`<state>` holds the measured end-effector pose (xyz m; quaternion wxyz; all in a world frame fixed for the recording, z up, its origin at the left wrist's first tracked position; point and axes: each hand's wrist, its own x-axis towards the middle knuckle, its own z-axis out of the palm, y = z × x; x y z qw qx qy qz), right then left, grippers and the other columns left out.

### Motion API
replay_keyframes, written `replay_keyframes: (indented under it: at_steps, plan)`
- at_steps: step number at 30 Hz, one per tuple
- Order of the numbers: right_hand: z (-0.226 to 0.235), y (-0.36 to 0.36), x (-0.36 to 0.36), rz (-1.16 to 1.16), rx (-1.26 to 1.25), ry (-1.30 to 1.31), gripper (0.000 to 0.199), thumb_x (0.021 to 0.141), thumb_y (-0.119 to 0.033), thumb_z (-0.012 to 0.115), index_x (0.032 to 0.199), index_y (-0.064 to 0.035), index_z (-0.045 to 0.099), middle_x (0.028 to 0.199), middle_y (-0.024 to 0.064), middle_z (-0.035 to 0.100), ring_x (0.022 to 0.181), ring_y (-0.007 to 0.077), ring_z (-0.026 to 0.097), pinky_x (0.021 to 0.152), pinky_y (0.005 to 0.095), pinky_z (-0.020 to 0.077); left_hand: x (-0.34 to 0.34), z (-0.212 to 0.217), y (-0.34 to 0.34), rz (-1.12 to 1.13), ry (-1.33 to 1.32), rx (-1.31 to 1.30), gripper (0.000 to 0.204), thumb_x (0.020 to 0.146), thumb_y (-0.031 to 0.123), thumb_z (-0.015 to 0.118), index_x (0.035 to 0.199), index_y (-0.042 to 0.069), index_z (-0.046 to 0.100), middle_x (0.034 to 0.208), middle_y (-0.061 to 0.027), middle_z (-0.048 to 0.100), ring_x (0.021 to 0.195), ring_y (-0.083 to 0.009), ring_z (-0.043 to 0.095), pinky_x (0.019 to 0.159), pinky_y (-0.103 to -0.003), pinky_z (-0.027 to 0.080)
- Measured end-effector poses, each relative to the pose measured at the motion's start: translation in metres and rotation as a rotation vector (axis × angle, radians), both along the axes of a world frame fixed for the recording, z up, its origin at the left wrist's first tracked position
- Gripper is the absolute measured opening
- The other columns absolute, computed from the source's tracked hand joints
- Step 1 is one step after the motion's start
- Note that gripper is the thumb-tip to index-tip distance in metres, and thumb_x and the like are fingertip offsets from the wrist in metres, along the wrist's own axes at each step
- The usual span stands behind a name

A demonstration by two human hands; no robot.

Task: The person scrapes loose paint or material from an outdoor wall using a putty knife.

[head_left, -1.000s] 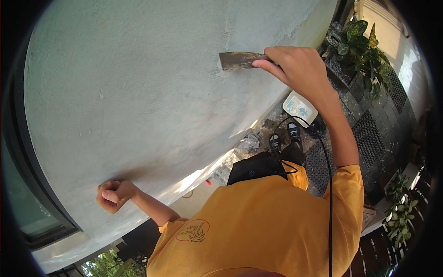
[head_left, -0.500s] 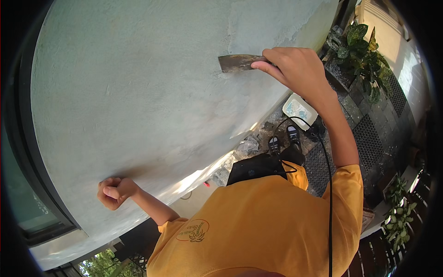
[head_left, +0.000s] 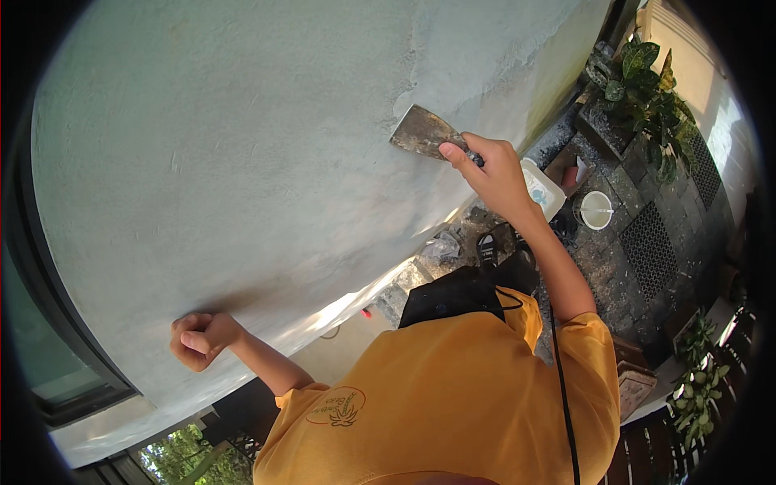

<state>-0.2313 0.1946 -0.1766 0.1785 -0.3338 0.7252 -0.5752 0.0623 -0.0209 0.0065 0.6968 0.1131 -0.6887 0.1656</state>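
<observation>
My right hand [head_left: 495, 174] grips a flat metal putty knife [head_left: 426, 133] pressed on the pale grey plastered wall [head_left: 267, 153], my left hand [head_left: 200, 339] fisted against it lower down.

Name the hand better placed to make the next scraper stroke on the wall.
Right. The right hand already grips the scraper, its blade flat against the wall. The left hand is a closed fist pressed on the wall, lower down.
</observation>
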Motion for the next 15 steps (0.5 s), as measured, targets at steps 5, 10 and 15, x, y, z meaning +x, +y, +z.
replay_keyframes:
  at_steps: [5,10,15]
  plan:
    - [0.009,0.0,-0.009,-0.028,0.0,0.086,0.049,0.094,-0.038,0.062,0.069,0.0025,0.048,0.054,0.0088,0.033,0.053,0.0141,0.03,0.047,0.0322,0.0291,-0.001,0.0,0.002,-0.019,0.035,0.011,0.026,0.081,0.015,0.048,0.058,0.004,0.047,0.046,-0.0021,0.04,0.036,-0.0097,0.032,0.039,-0.023,0.025]
    - [0.011,-0.005,-0.007,-0.018,-0.001,0.081,0.052,0.092,-0.047,0.06,0.069,-0.0001,0.056,0.053,0.0141,0.047,0.047,0.0287,0.044,0.049,0.0369,0.0371,-0.002,0.002,0.0,-0.022,0.048,-0.01,0.027,0.082,0.015,0.048,0.057,0.004,0.046,0.045,-0.0015,0.039,0.036,-0.0092,0.031,0.038,-0.023,0.025]
    - [0.003,-0.001,-0.018,-0.061,-0.015,0.135,0.053,0.092,-0.047,0.06,0.068,-0.0003,0.055,0.052,0.013,0.046,0.046,0.0278,0.043,0.048,0.0368,0.0361,0.004,0.002,-0.005,-0.022,0.044,-0.043,0.027,0.082,0.016,0.048,0.057,0.004,0.046,0.046,-0.0016,0.04,0.036,-0.0085,0.031,0.038,-0.022,0.025]
